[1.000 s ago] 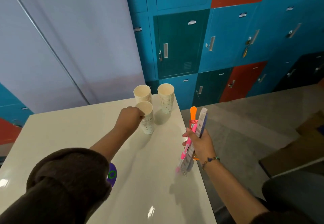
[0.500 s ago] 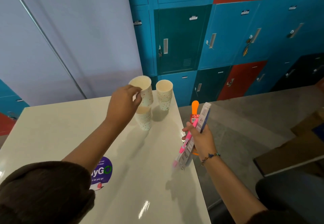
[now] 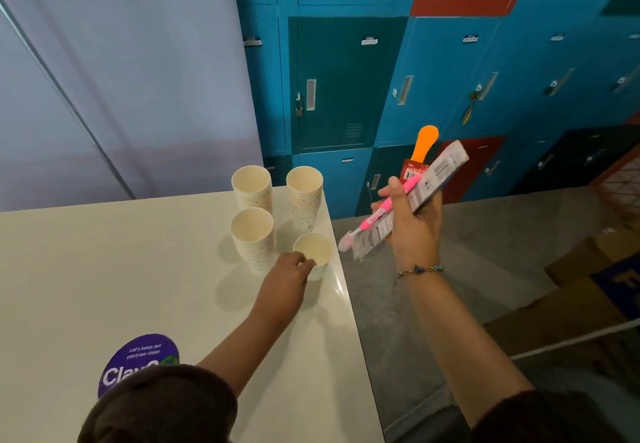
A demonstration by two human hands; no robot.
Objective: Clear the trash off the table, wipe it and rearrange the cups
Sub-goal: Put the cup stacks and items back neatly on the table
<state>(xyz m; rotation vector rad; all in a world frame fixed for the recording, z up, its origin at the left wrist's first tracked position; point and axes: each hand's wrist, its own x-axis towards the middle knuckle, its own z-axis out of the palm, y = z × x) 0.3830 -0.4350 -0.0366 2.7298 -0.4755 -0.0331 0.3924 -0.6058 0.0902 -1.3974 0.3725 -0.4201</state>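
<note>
At the white desk (image 3: 104,269) corner, left hand (image 3: 284,278) fingers pinch the light, crushable, spotted paper cup (image 3: 313,255) at its rim; right hand (image 3: 412,231) clutches wrappers (image 3: 412,200)

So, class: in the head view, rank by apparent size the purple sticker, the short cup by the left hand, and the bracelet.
1. purple sticker, though a sleeve hides part of it
2. short cup
3. bracelet

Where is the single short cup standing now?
The short cup stands near the table's right edge, beside the nearest cup stack, touched by the left hand.
</note>
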